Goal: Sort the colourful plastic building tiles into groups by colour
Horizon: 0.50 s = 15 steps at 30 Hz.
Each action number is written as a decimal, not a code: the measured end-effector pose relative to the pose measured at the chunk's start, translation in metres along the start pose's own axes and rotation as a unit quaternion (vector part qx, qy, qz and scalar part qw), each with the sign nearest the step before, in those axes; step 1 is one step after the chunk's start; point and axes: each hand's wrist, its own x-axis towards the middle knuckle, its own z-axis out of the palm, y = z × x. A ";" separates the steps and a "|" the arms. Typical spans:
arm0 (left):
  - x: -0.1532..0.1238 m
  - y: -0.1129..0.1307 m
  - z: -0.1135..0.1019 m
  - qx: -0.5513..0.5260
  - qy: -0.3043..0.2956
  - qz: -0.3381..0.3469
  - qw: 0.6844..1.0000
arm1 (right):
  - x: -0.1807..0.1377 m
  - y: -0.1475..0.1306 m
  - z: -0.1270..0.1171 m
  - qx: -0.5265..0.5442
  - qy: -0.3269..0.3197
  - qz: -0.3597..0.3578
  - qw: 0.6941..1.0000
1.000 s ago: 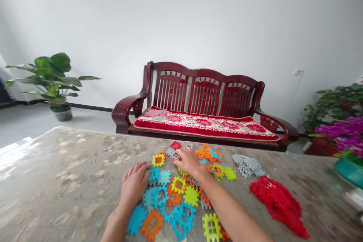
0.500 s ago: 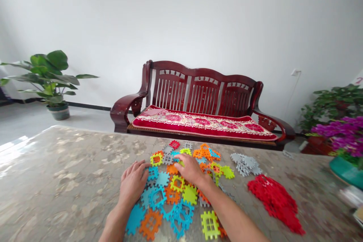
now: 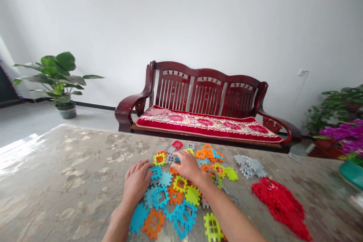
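My left hand (image 3: 138, 179) lies palm down on the table at the left edge of a heap of notched plastic puzzle tiles, fingers stretched out. Its fingertips are beside a blue window tile (image 3: 155, 172). My right hand (image 3: 187, 165) reaches over the middle of the heap, thumb and forefinger apart, close to a grey grid tile (image 3: 171, 159); some tiles under the palm are hidden. Near it lie a yellow-green and orange tile (image 3: 159, 158), a light blue tile (image 3: 165, 179) and a yellow-green frame tile (image 3: 180, 184). I see nothing held in either hand.
Right of the heap are a pile of grey tiles (image 3: 249, 166) and a larger pile of red tiles (image 3: 279, 204). A flowerpot (image 3: 351, 174) stands at the table's right end. Behind the patterned table (image 3: 85, 174) is a wooden bench (image 3: 204, 90).
The view has turned slightly left. My right hand has shifted a little left over the tiles, toward the grey grid tile. My left hand stays beside the heap.
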 end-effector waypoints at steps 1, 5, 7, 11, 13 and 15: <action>0.000 0.000 0.000 0.001 0.000 0.000 1.000 | 0.002 -0.004 0.002 -0.020 -0.011 -0.014 1.000; 0.000 0.001 -0.001 0.003 -0.002 0.000 1.000 | 0.006 -0.010 0.010 -0.069 -0.045 -0.032 0.996; 0.000 0.002 -0.002 0.000 -0.004 -0.001 1.000 | 0.006 -0.008 0.012 -0.080 -0.047 -0.026 0.995; 0.000 0.001 0.000 -0.012 0.002 -0.004 1.000 | 0.004 -0.005 0.014 -0.093 -0.029 -0.032 0.995; 0.000 0.001 0.001 -0.015 0.003 -0.007 1.000 | 0.003 -0.005 0.012 -0.095 -0.019 -0.037 0.995; 0.000 0.001 0.001 -0.015 -0.001 -0.009 1.000 | 0.004 -0.006 0.008 -0.091 -0.009 -0.018 0.996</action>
